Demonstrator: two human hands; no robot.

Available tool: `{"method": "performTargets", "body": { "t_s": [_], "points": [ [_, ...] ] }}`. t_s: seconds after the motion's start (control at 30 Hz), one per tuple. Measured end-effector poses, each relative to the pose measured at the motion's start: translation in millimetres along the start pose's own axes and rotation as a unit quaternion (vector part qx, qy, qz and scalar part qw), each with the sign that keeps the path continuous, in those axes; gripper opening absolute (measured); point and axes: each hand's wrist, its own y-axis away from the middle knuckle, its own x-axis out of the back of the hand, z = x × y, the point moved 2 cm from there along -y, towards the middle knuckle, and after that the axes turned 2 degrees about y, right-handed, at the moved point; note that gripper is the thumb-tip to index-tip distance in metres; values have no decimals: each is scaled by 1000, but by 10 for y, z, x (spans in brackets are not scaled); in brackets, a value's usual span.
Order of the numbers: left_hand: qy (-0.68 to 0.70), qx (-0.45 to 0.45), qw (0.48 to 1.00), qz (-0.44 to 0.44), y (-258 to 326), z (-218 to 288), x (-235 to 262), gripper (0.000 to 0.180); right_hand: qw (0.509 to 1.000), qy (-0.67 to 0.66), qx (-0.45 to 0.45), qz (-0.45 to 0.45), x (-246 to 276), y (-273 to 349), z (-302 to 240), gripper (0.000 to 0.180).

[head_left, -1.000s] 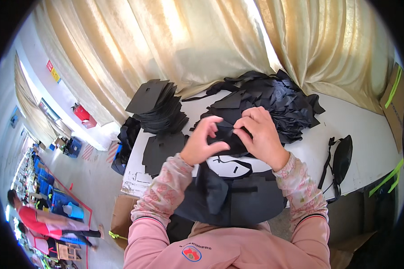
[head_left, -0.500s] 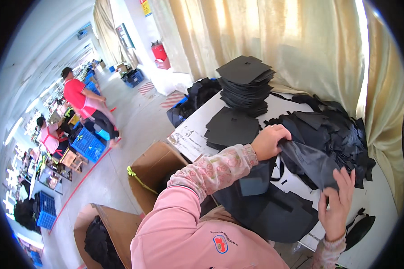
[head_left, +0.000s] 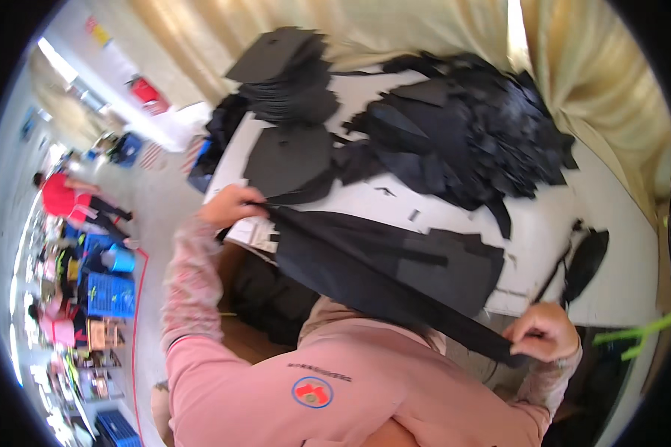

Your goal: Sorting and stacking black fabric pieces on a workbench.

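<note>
A: How do the hands stand?

B: Both are closed in a pinch. The left hand point(head_left: 233, 206) grips one end of the black cloth point(head_left: 350, 279) at the table's point(head_left: 537, 238) near left corner; the right hand point(head_left: 544, 333) grips the other end at its near edge.

A: So where's the cloth?

B: Pulled slantwise between them, along the table's near edge, over a flat black panel point(head_left: 466, 272).

A: What's hard to see?

B: The cloth hides part of the panel, and blur softens the left fingertips.
</note>
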Motion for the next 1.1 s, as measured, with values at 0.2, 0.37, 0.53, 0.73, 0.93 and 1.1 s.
{"method": "performTargets", "body": {
  "t_s": [0.2, 0.37, 0.53, 0.73, 0.93, 1.1],
  "points": [
    [50, 204, 961, -181, -58, 87, -127, 35, 967, -45, -226, 105, -37, 6, 709, 10],
    [-9, 79, 977, -198, -621, -346, -823, 51, 948, 111, -187, 232, -141, -20, 1627, 10],
    [-6, 111, 972, -207, -839, -530, -1158, 56, 872, 353, -203, 270, -251, -179, 1745, 22],
    [-52, 91, 974, -202, -890, -734, -1299, 51, 890, 432, -28, 144, -904, -683, 1446, 72],
    [-25, 128, 985, -111, -591, -1202, -1135, 41, 905, 417, -60, 52, -1110, -656, 1769, 82],
    [114, 251, 956, -97, -324, -897, -685, 24, 908, 414, -64, 15, -991, -719, 1659, 78]
  ]
}}
